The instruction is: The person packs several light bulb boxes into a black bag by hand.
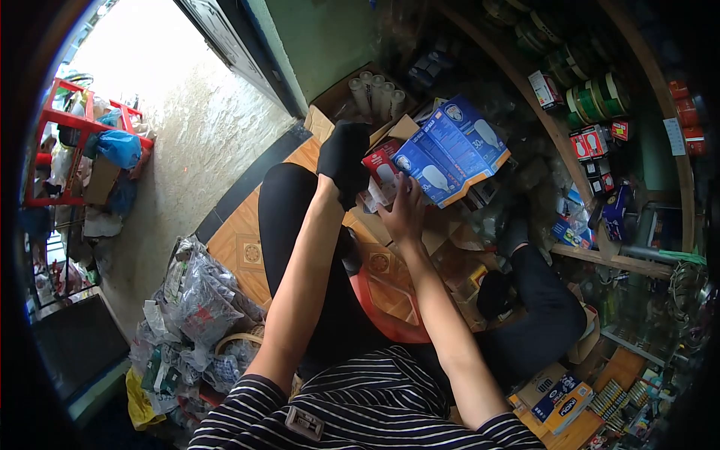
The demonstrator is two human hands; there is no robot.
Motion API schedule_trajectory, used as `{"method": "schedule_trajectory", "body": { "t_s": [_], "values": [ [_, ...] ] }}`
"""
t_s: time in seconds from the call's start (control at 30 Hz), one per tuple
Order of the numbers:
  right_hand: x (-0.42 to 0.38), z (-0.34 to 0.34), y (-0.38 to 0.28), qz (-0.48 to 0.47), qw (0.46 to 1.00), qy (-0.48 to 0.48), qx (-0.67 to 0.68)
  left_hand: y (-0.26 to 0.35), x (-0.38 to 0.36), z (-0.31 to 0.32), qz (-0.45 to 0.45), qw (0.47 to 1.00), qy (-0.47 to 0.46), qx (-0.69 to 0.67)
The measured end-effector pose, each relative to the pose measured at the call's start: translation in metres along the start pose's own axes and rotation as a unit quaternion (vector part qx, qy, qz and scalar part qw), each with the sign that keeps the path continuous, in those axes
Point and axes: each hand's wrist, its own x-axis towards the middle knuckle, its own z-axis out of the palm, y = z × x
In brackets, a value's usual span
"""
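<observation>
My left hand [345, 154], in what looks like a black glove, is beside a red and white light bulb box [381, 163]. Its fingers cannot be made out against the dark surroundings. My right hand [405, 206] is bare, its fingers bent round the pale lower end of the same box. Right behind that box lie large blue and white bulb boxes [442, 154] printed with a white bulb, partly overlapped by my right fingertips. An open cardboard carton [321, 124] is beyond my left hand.
Clear tubes [375, 94] stand in the carton at the back. Shelves on the right hold wire spools [596, 101] and small boxes. Plastic-wrapped goods [199, 292] are piled on the left. A red rack [75, 124] stands by the doorway. Battery packs [611, 401] lie at lower right.
</observation>
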Motion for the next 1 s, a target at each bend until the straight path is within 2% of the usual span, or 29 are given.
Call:
{"method": "schedule_trajectory", "body": {
  "t_s": [0.07,0.1,0.17,0.2,0.27,0.3,0.33,0.37,0.43,0.5,0.53,0.57,0.63,0.7,0.73,0.77,0.83,0.87,0.9,0.97,1.0],
  "values": [
    [0.007,-0.014,-0.001,0.047,0.996,-0.022,0.072,0.016,0.0,-0.003,-0.016,1.0,0.007,-0.026],
    [0.01,-0.023,0.001,0.071,0.991,-0.033,0.107,0.026,0.0,-0.002,-0.019,0.992,0.008,-0.126],
    [0.019,-0.059,0.001,0.168,0.917,-0.066,0.355,0.054,0.002,-0.005,-0.023,0.952,-0.001,-0.305],
    [0.025,-0.079,-0.001,0.209,0.854,-0.078,0.471,0.067,-0.001,-0.005,-0.058,0.923,-0.057,-0.375],
    [0.036,-0.136,-0.03,0.269,0.79,-0.038,0.55,0.081,-0.003,0.007,-0.154,0.872,-0.184,-0.427],
    [0.036,-0.14,-0.032,0.26,0.789,0.002,0.557,0.12,-0.005,-0.004,-0.026,0.813,-0.162,-0.559],
    [0.037,-0.144,-0.034,0.25,0.787,0.041,0.562,0.138,0.001,-0.019,0.058,0.879,-0.181,-0.438],
    [0.038,-0.149,-0.037,0.238,0.785,0.079,0.566,0.157,0.007,-0.033,0.145,0.922,-0.179,-0.313],
    [0.038,-0.168,-0.037,0.172,0.819,0.07,0.543,0.166,0.009,-0.038,0.164,0.91,-0.224,-0.308],
    [0.029,-0.174,-0.019,0.229,0.875,0.016,0.426,0.165,0.012,-0.036,0.203,0.917,-0.215,-0.267],
    [0.027,-0.177,-0.015,0.226,0.88,0.027,0.416,0.161,0.011,-0.032,0.206,0.917,-0.22,-0.26],
    [0.025,-0.178,-0.016,0.225,0.884,0.035,0.408,0.156,0.009,-0.027,0.175,0.912,-0.247,-0.276],
    [0.018,-0.18,-0.021,0.178,0.882,0.094,0.425,0.143,0.001,-0.017,0.054,0.887,-0.302,-0.345],
    [0.009,-0.201,-0.032,0.164,0.914,0.078,0.363,0.147,-0.006,-0.022,-0.045,0.849,-0.308,-0.426],
    [0.011,-0.214,-0.049,0.138,0.882,0.131,0.431,0.156,-0.009,-0.031,-0.086,0.825,-0.297,-0.473],
    [0.011,-0.218,-0.048,0.144,0.872,0.127,0.45,0.154,-0.011,-0.028,-0.12,0.783,-0.296,-0.534],
    [0.005,-0.227,-0.044,0.158,0.85,0.113,0.489,0.15,-0.007,-0.024,-0.098,0.875,-0.361,-0.308],
    [0.003,-0.234,-0.044,0.163,0.851,0.101,0.488,0.146,-0.004,-0.025,-0.03,0.921,-0.388,0.007],
    [0.001,-0.238,-0.05,0.168,0.83,0.099,0.523,0.142,-0.007,-0.023,-0.018,0.942,-0.334,0.031],
    [0.001,-0.249,-0.063,0.172,0.785,0.094,0.588,0.136,-0.013,-0.016,0.009,0.979,-0.193,-0.059],
    [0.0,-0.254,-0.067,0.189,0.73,0.082,0.652,0.135,-0.014,-0.013,0.022,0.985,-0.142,-0.097]
  ]
}}
